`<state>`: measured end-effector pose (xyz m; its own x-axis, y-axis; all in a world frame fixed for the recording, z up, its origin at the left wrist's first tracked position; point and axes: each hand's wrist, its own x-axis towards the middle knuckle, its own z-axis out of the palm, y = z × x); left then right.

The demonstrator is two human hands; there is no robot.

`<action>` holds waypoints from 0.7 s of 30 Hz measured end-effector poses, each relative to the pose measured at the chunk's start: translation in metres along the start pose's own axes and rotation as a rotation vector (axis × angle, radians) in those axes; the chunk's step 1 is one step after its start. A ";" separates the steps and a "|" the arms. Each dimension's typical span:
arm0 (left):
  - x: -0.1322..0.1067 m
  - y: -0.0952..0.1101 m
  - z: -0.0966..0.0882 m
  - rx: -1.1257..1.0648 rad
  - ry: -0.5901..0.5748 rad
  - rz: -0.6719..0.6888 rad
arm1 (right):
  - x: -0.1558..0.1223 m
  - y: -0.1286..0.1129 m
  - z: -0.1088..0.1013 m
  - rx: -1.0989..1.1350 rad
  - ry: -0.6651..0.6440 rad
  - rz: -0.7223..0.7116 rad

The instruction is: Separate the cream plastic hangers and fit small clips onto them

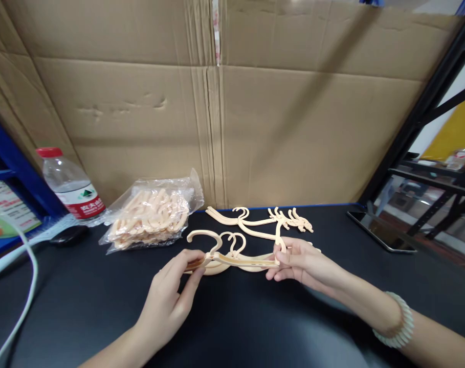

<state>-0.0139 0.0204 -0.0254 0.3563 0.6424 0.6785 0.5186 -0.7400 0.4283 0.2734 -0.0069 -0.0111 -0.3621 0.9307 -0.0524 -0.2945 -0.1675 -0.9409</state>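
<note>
A cream plastic folding hanger (247,263) is held level above the dark table, its hook standing up and curving left. My left hand (173,289) is closed around its left arm near the hook joint, covering most of that arm. At the far end of the other arm, my right hand (299,261) pinches the tip, where a curved cream piece (280,237) rises between the fingers. More cream hangers (238,248) lie just behind the held one. Farther back are other hangers (222,219) and a cluster of small hooked cream parts (293,220).
A clear plastic bag (151,212) of cream hanger parts sits back left, beside a red-capped water bottle (76,189). A white cable (30,286) runs along the left, near a black object (69,235). A phone (381,232) lies back right. Cardboard (312,128) walls the rear.
</note>
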 end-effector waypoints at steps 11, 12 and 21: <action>-0.003 0.002 0.000 -0.017 -0.003 -0.001 | -0.002 0.001 0.007 -0.100 0.096 -0.113; -0.004 0.003 0.000 -0.024 -0.004 -0.001 | -0.001 0.001 0.007 -0.106 0.115 -0.125; -0.003 0.005 0.002 -0.098 -0.017 -0.124 | 0.002 0.010 0.013 -0.091 0.240 -0.269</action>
<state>-0.0109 0.0150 -0.0266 0.3078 0.7327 0.6070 0.4813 -0.6702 0.5649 0.2587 -0.0106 -0.0161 -0.0617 0.9891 0.1339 -0.2673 0.1129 -0.9570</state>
